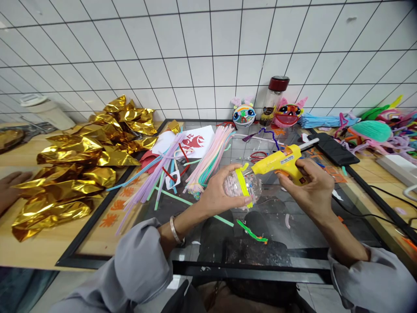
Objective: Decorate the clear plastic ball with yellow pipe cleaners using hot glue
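Observation:
My left hand (218, 191) is closed around a clear plastic ball (256, 188) with pale stuff inside. A yellow pipe cleaner (243, 182) runs across the ball as a band. In my right hand (311, 184) is a yellow glue gun (280, 161), a white glue stick (309, 144) poking out of its back. The nozzle points left and meets or nearly meets the band's top; exact contact is hard to tell. Below the ball, a short green pipe cleaner (250, 231) with orange bits lies on the glass.
Pastel pipe cleaner bundles (208, 161) and gold foil (97, 152) lie left. Red-handled scissors (258, 155) rest beyond my hands. Two decorated balls (243, 114) and a bottle (273, 100) stand by the wall. A black phone (332, 148) and cable (358, 214) are right. Another person's hand (13, 187) shows far left.

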Available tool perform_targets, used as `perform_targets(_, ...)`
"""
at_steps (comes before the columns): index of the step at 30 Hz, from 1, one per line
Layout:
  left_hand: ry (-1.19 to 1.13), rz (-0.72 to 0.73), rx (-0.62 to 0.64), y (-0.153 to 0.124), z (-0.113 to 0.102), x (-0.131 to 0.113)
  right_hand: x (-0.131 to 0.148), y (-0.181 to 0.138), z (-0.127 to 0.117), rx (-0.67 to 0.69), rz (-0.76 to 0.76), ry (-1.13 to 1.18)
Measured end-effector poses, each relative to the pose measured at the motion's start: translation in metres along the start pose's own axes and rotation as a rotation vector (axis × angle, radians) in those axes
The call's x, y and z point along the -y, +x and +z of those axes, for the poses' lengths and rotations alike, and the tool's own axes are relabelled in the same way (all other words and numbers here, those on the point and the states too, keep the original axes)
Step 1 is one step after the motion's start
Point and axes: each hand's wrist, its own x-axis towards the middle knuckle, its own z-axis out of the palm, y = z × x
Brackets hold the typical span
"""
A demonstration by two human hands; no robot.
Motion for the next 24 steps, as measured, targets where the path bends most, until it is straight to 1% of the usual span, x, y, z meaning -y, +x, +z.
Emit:
perform_targets(9, -0.04, -0.039, -0.011, 0.001, 0.001, 0.005, -0.007, 0.0, 0.0, 0.059, 0.065, 0.062)
perform_targets(14, -0.04, -0.036, -0.016, 0.001, 0.001, 0.004, -0.01, -0.004, 0.007, 0.05, 0.097, 0.069)
perform_targets(17, -0.028, -0.039, -0.018, 0.001, 0.001, 0.003, -0.011, -0.004, 0.009, 0.047, 0.112, 0.111)
perform_targets(24, -0.032, -0.036, -0.015, 0.002, 0.001, 0.005, -0.011, -0.002, 0.009, 0.048, 0.164, 0.174)
